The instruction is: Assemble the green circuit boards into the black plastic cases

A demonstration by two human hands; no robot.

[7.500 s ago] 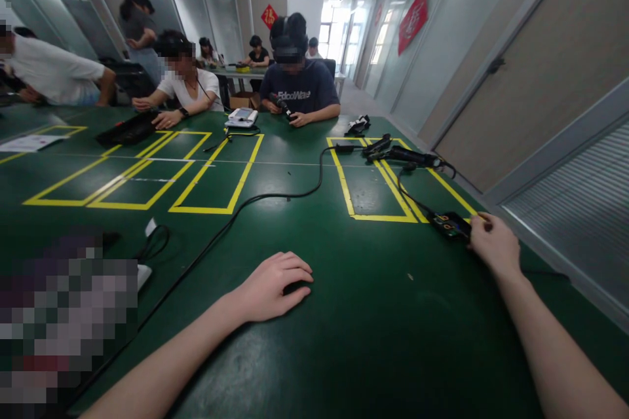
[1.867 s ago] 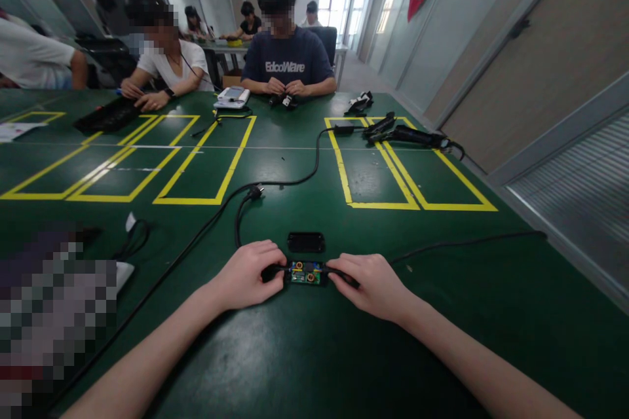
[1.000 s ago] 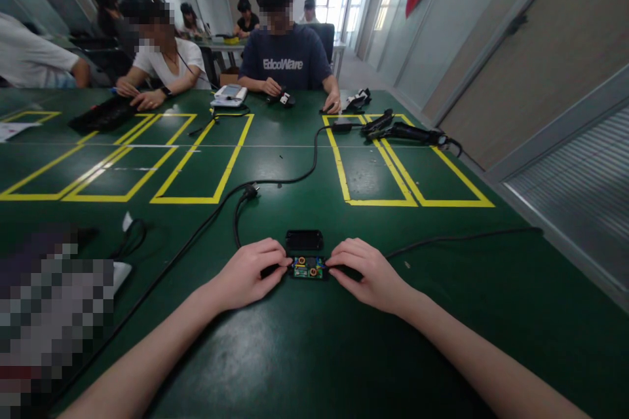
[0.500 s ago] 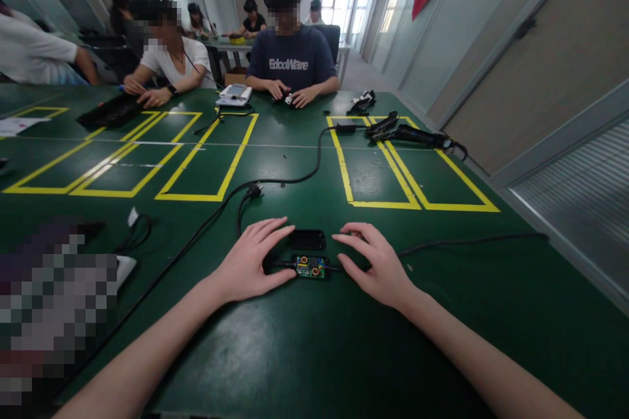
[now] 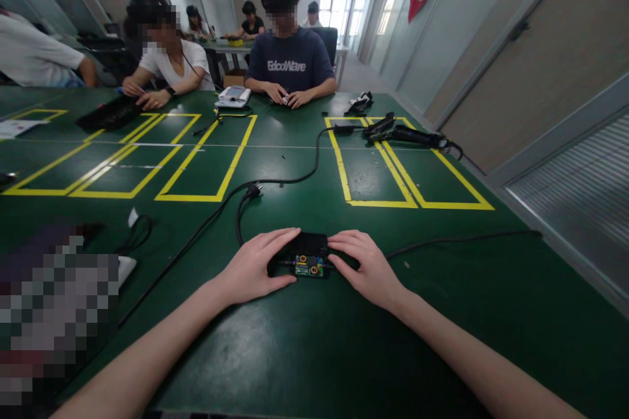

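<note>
A small circuit board [image 5: 309, 266] with copper coils sits in an open black case, a cable running out at each side. Just behind it, a black plastic cover [image 5: 313, 244] is tilted up and partly overlaps the board's far edge. At the cover's left end are the fingers of my left hand [image 5: 253, 265], its thumb lower down by the case's near left corner. My right hand [image 5: 368, 265] has its fingertips against the cover's right end, the thumb near the right cable. Between them the two hands grip the cover from its ends.
A black cable with a plug [image 5: 254, 190] winds across the green table [image 5: 275, 353]. Yellow tape rectangles [image 5: 221, 198] mark the surface. Black cable bundles [image 5: 413, 135] lie at the far right. A pixelated area covers the near left. Two co-workers [image 5: 289, 65] [image 5: 170, 69] sit opposite.
My fingers have closed in on the cover from both sides. The cover has come up off the table, tilted, and nearer to the circuit board.
</note>
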